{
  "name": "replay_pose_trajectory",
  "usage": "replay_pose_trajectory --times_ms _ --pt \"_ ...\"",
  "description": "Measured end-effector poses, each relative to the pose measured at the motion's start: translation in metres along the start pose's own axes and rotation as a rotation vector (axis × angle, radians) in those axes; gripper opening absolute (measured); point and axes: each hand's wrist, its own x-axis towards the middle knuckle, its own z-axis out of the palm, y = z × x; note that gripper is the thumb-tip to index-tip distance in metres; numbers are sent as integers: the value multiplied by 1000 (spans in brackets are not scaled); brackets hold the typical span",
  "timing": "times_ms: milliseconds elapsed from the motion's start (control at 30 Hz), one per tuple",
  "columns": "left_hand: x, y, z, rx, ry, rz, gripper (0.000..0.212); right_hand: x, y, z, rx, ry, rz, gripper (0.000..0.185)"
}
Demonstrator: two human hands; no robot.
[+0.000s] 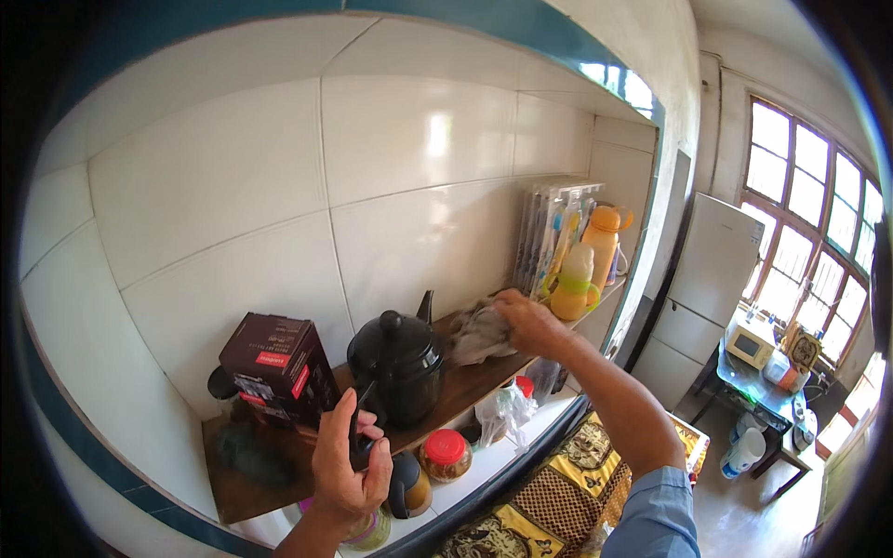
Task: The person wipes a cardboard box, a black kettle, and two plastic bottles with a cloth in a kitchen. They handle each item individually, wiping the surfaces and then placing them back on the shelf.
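Note:
My left hand [352, 453] grips the handle of a black kettle [396, 370], which stands on a brown wooden shelf [460, 390] in a tiled wall niche. To the kettle's right, my right hand [527, 322] holds a crumpled grey cloth [481, 333] against the shelf. The fingertips of that hand are partly hidden by the cloth. A dark box with red labels [282, 370] stands left of the kettle.
Packaged toothbrushes [551, 234], a yellow baby bottle [573, 286] and an orange bottle [603, 240] stand at the shelf's right end. Below are a red-lidded jar [446, 453] and a plastic bag [509, 411]. A refrigerator [708, 258] stands beyond.

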Motion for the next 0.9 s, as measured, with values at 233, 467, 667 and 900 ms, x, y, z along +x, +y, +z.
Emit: replay_pose_trajectory --times_ms 233,467,667,900 --pt "0 -6 2 49 40 31 59 14 8 0 29 40 124 47" --pt "2 -4 0 47 -9 -17 62 -42 -22 -40 -190 -56 333 44" --pt "3 -4 3 32 -54 -13 64 -49 -34 -35 -31 28 342 59" --pt "2 -5 3 72 -109 2 74 -41 -62 0 -30 164 136 66"
